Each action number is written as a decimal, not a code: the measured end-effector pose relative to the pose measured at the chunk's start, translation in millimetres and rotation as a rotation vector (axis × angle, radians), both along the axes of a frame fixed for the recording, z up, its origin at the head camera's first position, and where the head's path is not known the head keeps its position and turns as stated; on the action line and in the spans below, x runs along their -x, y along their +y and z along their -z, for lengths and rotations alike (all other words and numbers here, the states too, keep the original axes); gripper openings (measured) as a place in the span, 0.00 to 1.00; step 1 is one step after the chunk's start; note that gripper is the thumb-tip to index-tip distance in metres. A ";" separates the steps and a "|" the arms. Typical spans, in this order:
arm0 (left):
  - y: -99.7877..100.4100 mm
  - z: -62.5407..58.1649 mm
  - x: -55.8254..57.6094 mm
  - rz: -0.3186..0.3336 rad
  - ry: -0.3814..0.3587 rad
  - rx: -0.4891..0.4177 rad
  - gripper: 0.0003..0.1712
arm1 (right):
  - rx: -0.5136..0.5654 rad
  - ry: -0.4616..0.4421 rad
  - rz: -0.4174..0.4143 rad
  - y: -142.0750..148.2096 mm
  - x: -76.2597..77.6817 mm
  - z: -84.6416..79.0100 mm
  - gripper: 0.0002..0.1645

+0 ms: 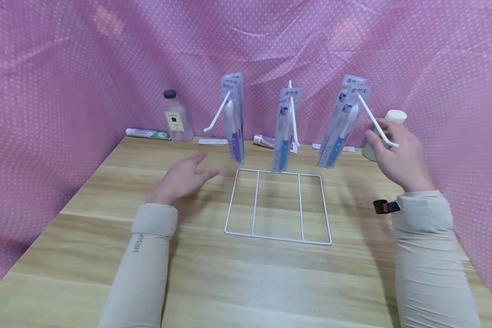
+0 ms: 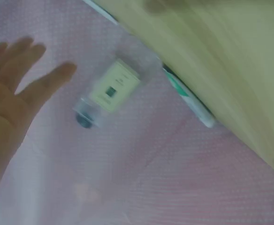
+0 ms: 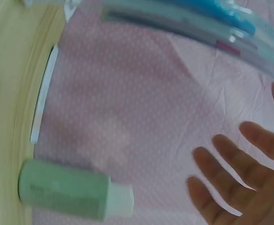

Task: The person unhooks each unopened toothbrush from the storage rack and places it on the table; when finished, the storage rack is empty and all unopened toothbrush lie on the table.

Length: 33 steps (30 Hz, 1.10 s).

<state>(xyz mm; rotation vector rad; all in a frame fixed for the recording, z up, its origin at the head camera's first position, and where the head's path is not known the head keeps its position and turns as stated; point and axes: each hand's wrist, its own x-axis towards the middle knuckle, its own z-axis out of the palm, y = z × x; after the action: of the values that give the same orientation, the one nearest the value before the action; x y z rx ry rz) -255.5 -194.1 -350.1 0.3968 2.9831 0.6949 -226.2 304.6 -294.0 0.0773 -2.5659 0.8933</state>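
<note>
Fingers extended, my left hand point(image 1: 182, 178) hovers over the table, left of a white wire frame point(image 1: 278, 238), and holds nothing. My right hand point(image 1: 403, 155) is raised beside the right white hook point(image 1: 373, 118), its fingers spread and empty in the right wrist view. Packaged toothbrushes hang from three hooks: purple-handled ones point(image 1: 237, 132) at left, a blue-handled one point(image 1: 284, 146) in the middle, and blue-handled ones point(image 1: 337, 141) at right. Behind the right hand stands a green bottle point(image 3: 64, 190) with a white cap, partly hidden in the head view.
Along the table's back edge are a clear bottle point(image 1: 179, 120) with a black cap, a white-and-green toothpaste tube point(image 1: 147, 133), a flat white box point(image 1: 213, 141) and a pinkish tube point(image 1: 264, 140). A pink dotted curtain point(image 1: 147, 54) encloses the back and sides.
</note>
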 end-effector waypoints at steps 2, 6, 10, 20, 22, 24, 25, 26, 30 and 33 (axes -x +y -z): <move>8.5 2.1 -0.5 0.036 -0.018 0.024 0.54 | 0.069 0.055 0.036 -7.1 1.9 1.4 0.33; 30.9 9.5 -3.6 0.170 -0.094 0.039 0.52 | 0.270 0.141 0.007 -19.0 5.2 3.0 0.27; 50.5 17.1 -12.0 0.290 -0.233 0.047 0.64 | 0.532 0.168 -0.143 -29.3 4.7 4.4 0.21; 57.6 37.5 -40.6 0.353 -0.185 0.173 0.77 | 0.707 0.209 -0.291 -46.7 3.4 5.1 0.14; 52.5 45.1 -45.5 0.360 -0.127 0.181 0.78 | 0.740 0.211 -0.317 -48.9 4.1 6.0 0.13; 48.7 52.1 -49.2 0.364 -0.090 0.188 0.78 | 0.779 0.209 -0.338 -50.4 5.1 6.9 0.12; 47.3 55.4 -50.3 0.366 -0.079 0.192 0.78 | 0.793 0.209 -0.341 -51.2 5.6 7.4 0.11; 46.7 57.9 -51.0 0.367 -0.073 0.196 0.79 | 0.812 0.205 -0.346 -51.4 5.8 7.9 0.12; 45.3 65.0 -51.4 0.367 -0.088 0.182 0.81 | 0.828 0.196 -0.335 -52.0 5.3 10.3 0.14; 42.5 69.2 -51.3 0.358 -0.118 0.147 0.82 | 0.827 0.190 -0.348 -53.4 4.9 11.1 0.14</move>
<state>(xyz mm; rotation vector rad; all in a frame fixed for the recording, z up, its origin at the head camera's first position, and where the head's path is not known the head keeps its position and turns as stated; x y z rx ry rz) -204.3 -151.6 -419.3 0.8199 2.7220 0.4436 -231.1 251.1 -305.1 0.3451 -1.8573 1.8960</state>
